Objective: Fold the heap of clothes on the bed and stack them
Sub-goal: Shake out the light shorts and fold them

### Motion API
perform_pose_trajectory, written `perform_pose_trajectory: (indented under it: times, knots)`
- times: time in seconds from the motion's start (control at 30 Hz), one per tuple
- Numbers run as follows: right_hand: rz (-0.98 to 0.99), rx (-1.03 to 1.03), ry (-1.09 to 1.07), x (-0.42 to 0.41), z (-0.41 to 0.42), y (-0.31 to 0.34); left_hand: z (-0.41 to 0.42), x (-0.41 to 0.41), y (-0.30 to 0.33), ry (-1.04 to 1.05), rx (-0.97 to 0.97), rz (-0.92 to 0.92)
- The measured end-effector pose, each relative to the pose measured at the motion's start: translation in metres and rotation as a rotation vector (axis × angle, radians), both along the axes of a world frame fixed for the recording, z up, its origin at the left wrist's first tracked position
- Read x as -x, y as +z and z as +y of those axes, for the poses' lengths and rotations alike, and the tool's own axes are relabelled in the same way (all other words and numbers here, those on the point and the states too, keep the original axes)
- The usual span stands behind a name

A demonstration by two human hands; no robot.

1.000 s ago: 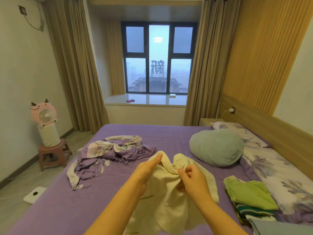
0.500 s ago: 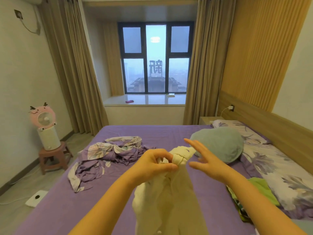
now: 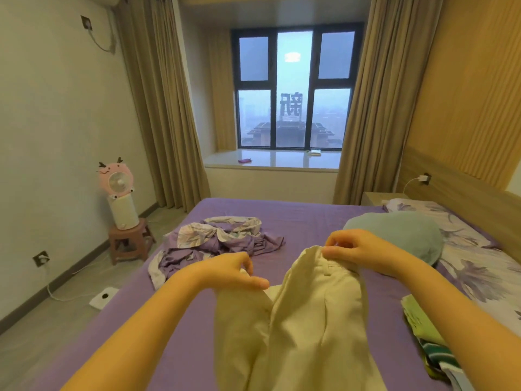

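I hold cream trousers [image 3: 307,320] up over the purple bed [image 3: 296,218], their legs hanging toward me. My right hand [image 3: 352,249] pinches the waistband at its top. My left hand [image 3: 234,270] grips the waistband's left part, lower down. A stack of folded clothes [image 3: 423,331], green on top with striped pieces under it, lies at the right by my right forearm. A crumpled purple and floral heap [image 3: 220,244] lies on the bed's left side, beyond my left hand.
A teal round cushion [image 3: 400,238] and floral pillows [image 3: 473,266] lie along the wooden headboard at right. Left of the bed stand a pink fan on a small stool [image 3: 121,204] and a white scale [image 3: 103,297] on the floor. A window bay lies beyond.
My right hand, open half a second ago, has closed on the waistband. My left hand has dropped lower and leftward, and the trousers now hang spread between both hands.
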State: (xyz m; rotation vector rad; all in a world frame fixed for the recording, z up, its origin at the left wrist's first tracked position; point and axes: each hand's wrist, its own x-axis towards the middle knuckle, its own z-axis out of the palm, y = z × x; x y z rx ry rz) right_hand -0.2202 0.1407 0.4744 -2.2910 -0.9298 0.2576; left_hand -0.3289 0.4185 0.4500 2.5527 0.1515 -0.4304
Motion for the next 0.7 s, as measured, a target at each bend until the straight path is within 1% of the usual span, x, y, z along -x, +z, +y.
perform_pose_trajectory:
  times: [0.03, 0.1, 0.13, 0.17, 0.27, 0.37, 0.43, 0.5, 0.6, 0.7]
  knots:
    - [-0.098, 0.133, 0.005, 0.000, 0.000, 0.001, -0.001, -0.002, -0.006, 0.042, -0.041, 0.009]
    - [-0.234, 0.378, 0.025, 0.003, 0.004, -0.003, -0.005, -0.010, -0.021, 0.225, -0.095, -0.052]
    - [-0.267, 0.469, 0.027, 0.004, 0.006, -0.009, -0.007, -0.012, -0.030, 0.307, -0.152, -0.069]
    - [-0.279, 0.548, 0.018, 0.005, 0.009, -0.015, -0.009, -0.014, -0.037, 0.344, -0.238, -0.046]
    - [-0.302, 0.773, -0.054, 0.006, 0.013, -0.036, -0.018, -0.013, -0.053, 0.280, -0.465, 0.184]
    - [-0.307, 0.983, -0.138, 0.011, 0.013, -0.053, -0.022, -0.007, -0.073, 0.252, -0.630, 0.269]
    - [-0.301, 1.025, -0.202, 0.014, 0.010, -0.062, -0.022, -0.003, -0.084, 0.301, -0.665, 0.288]
    - [-0.287, 0.998, -0.263, 0.012, 0.005, -0.071, -0.024, -0.002, -0.091, 0.338, -0.682, 0.266]
    - [-0.296, 0.969, -0.254, 0.011, -0.002, -0.077, -0.034, -0.003, -0.088, 0.382, -0.733, 0.149]
    - [-0.385, 0.864, -0.274, 0.008, -0.004, -0.078, -0.046, -0.009, -0.080, 0.412, -0.759, 0.014]
